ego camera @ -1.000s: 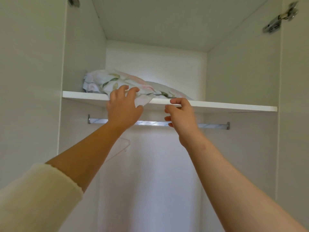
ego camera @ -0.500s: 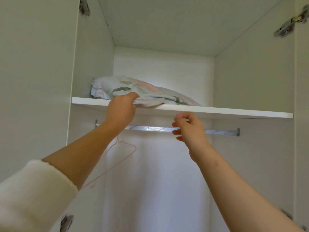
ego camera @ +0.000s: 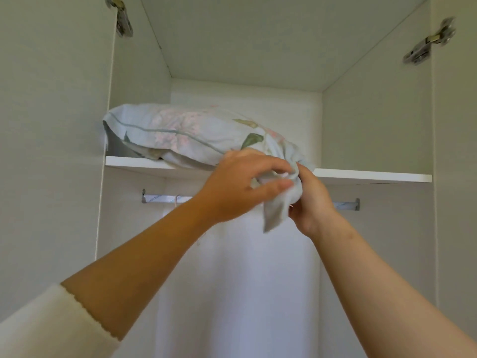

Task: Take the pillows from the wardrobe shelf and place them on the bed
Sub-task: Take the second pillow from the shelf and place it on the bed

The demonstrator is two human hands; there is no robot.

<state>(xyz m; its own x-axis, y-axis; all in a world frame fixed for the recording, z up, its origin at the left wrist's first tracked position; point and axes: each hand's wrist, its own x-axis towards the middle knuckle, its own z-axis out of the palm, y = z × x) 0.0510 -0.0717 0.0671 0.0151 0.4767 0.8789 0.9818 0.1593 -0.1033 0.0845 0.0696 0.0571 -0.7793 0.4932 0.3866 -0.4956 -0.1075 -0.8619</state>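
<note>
A pale floral pillow (ego camera: 180,133) lies on the white wardrobe shelf (ego camera: 371,175), its near end lifted and hanging over the shelf's front edge. My left hand (ego camera: 240,187) grips the bunched corner of the pillowcase from the left. Right beside it, my right hand (ego camera: 312,202) pinches the same corner, and a flap of fabric droops below both hands. A second pillow seems to lie under the first, mostly hidden.
The wardrobe doors stand open on both sides, with metal hinges (ego camera: 426,45) at the top. A hanging rail (ego camera: 165,198) runs under the shelf with a thin hanger hook on it. The wardrobe's side walls close in left and right.
The pillow's near corner has been pulled off the shelf edge towards me and to the right. My right hand rose from under the shelf and took hold of that corner too.
</note>
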